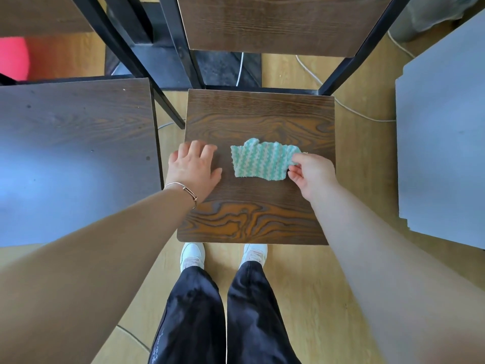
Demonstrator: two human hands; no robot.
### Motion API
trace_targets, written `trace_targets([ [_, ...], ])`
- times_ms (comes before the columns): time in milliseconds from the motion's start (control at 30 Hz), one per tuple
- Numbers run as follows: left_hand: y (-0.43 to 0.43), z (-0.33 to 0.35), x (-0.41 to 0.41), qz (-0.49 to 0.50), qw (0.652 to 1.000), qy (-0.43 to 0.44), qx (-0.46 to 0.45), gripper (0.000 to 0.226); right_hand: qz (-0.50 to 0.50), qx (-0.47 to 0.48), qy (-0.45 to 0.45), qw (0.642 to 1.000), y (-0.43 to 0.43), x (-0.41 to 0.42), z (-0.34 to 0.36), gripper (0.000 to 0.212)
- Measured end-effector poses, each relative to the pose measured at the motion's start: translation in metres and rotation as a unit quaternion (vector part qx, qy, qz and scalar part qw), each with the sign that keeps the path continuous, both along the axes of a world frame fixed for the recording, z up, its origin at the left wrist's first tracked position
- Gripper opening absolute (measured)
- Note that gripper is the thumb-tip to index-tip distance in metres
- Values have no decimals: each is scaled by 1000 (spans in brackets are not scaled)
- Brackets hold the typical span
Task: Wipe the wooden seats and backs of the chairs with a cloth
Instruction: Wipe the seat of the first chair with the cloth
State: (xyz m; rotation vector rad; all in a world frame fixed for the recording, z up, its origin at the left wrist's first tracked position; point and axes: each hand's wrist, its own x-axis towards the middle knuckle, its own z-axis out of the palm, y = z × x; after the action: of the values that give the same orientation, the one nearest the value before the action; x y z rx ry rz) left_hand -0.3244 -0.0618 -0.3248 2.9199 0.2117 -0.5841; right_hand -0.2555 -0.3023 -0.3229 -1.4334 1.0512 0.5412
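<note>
A dark wooden chair seat (257,219) lies straight below me, its wooden back (275,24) rising at the top of the view on black metal posts. A green-and-white striped cloth (259,160) lies flat on the middle of the seat. My right hand (311,174) pinches the cloth's right edge between thumb and fingers. My left hand (194,166) rests flat on the seat's left side, fingers spread, a little left of the cloth and not touching it.
A second wooden chair seat (76,153) stands close on the left, a grey board or table (443,143) on the right. White cables (349,107) run over the light wood floor behind. My feet in white shoes (193,254) stand at the seat's front edge.
</note>
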Motion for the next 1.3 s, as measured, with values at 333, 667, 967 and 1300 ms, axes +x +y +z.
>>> trace_targets([
  [333, 16, 1, -13, 33, 999, -19, -3, 52, 491, -134, -147, 848, 48, -19, 4, 23],
  [667, 40, -3, -13, 56, 998, -14, 1, 53, 646, -363, -257, 620, 63, -22, -29, 46],
  [967, 68, -6, -7, 71, 997, -18, 4, 49, 432, -349, -308, 773, 95, 13, -40, 29],
  [1300, 66, -2, 24, 35, 999, -6, 3, 50, 224, -455, -194, 840, -4, 103, -20, 33],
])
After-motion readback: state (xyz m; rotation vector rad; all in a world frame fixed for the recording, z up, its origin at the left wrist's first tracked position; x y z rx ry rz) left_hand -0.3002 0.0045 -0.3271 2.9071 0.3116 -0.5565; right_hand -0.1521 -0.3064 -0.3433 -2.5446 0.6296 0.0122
